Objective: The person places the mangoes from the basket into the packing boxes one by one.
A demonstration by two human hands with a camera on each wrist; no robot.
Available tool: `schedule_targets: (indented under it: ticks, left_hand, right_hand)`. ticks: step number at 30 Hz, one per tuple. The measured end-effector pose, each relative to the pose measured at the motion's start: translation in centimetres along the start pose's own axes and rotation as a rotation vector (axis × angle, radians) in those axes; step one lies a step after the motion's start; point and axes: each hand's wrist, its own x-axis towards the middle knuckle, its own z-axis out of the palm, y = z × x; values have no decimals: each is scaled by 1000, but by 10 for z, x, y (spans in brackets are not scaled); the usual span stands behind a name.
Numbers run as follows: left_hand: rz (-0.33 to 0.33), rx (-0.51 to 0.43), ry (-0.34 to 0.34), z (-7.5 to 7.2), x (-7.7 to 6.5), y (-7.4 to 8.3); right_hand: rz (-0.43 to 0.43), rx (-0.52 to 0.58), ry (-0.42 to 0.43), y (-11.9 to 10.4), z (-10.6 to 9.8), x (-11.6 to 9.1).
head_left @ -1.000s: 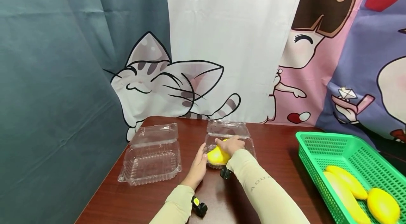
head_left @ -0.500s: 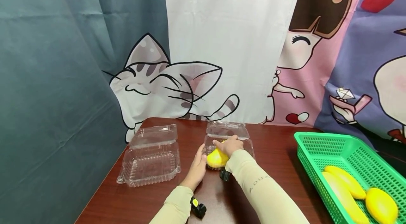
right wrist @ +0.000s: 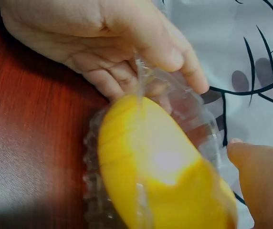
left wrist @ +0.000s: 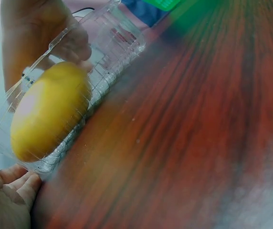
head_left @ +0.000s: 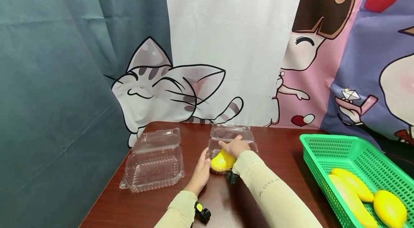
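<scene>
A yellow mango (head_left: 222, 161) lies in the near-left part of a hinged clear plastic container (left wrist: 109, 50), whose lid (head_left: 231, 133) is folded back. My left hand (head_left: 201, 168) grips the container's left end; its fingers (left wrist: 26, 183) touch the bottom corner. Over the mango is my right hand (head_left: 237, 146). Its thumb stands raised, apart from the mango in the right wrist view, while other fingertips come right at the mango's upper end in the left wrist view. Part of the right hand's fingers is hidden behind the mango and container.
To the left stands a second clear container (head_left: 156, 167), lid tipped back, with nothing in it. A green basket (head_left: 318, 142) at the right holds several yellow fruits (head_left: 389, 208). A printed curtain (head_left: 226, 23) hangs behind the brown table (head_left: 278, 170).
The mango sits slightly lower in the container and no longer shows up between thumb and index finger. My right hand has shifted slightly right; my left hand keeps its place.
</scene>
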Motion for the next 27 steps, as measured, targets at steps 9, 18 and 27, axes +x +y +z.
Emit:
schedule_targets:
  ticks: [9,18,27]
  left_hand:
    - [-18,-25,17,1,6,-2]
    - [-32,-15,19,-3,5,-2]
    - [-27,38,40,-5,1,-6]
  right_hand:
    - [-69,-69,35,9,-50,4]
    - [-137,-50,69,34,-90,11]
    - [-100,-83,119,90,-133,19]
